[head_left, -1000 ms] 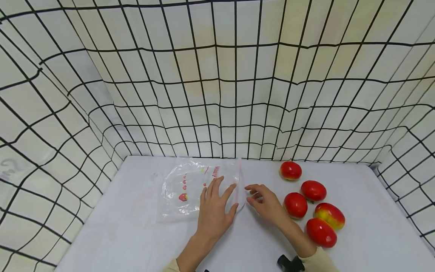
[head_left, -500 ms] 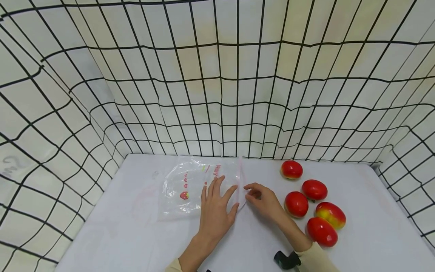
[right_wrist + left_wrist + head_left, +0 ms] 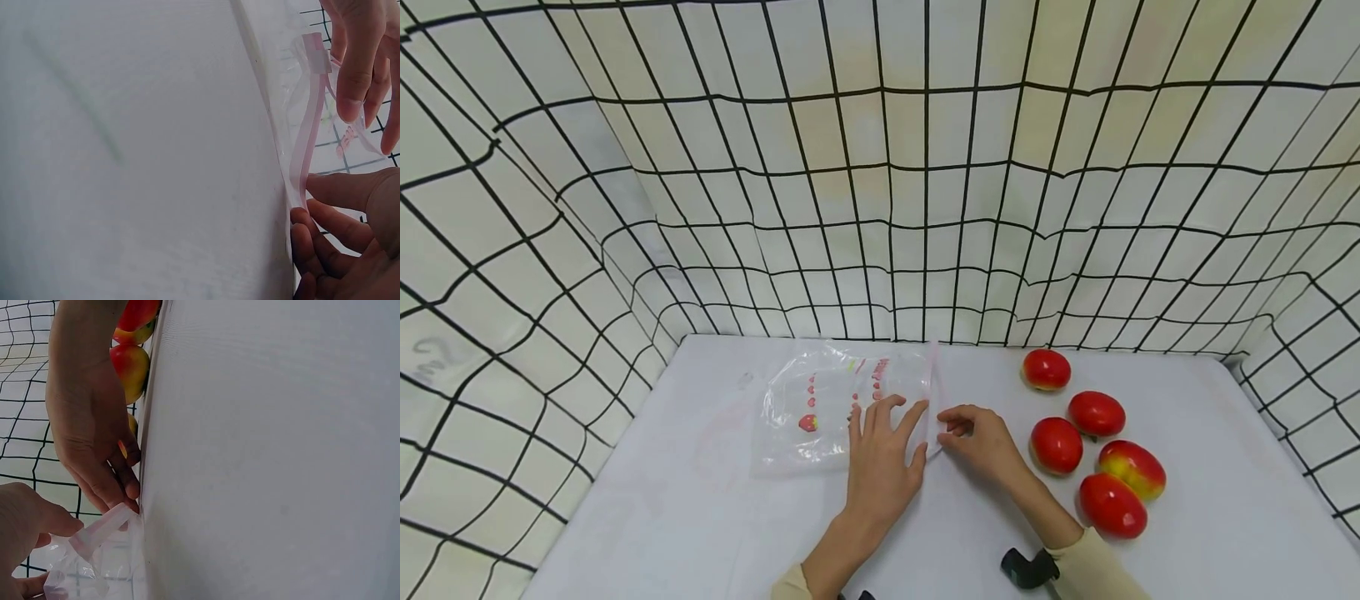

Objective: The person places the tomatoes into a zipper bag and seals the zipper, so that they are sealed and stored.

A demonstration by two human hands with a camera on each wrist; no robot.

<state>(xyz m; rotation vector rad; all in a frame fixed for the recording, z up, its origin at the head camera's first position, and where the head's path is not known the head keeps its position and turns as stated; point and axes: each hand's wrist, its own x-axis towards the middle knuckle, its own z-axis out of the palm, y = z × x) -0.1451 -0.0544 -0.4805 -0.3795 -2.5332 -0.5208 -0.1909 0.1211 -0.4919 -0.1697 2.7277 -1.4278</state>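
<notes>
Plastic bag [image 3: 831,400], clear with red print, is lying on the white table [image 3: 692,442], its pink-edged mouth [image 3: 306,137] facing three o'clock (twelve being the far table edge in the head view). The left hand [image 3: 883,458] is resting between four and five o'clock of the bag's middle, fingers spreading apart over the plastic, with the thumb touching near the pink edge in the left wrist view. The right hand [image 3: 988,437] is reaching in from three o'clock; in the right wrist view, its thumb and fingertips are pinching the bag's edge between them. Five red fruits [image 3: 1096,414] are lying outside the bag, spreading from between one and two o'clock to four o'clock of the right hand. Work appears to be standing at an early stage: both hands are already attending to the mouth, while no fruit is showing inside. Fully parting the lips is probably remaining, though the views are not showing clearly how far they are separating.
</notes>
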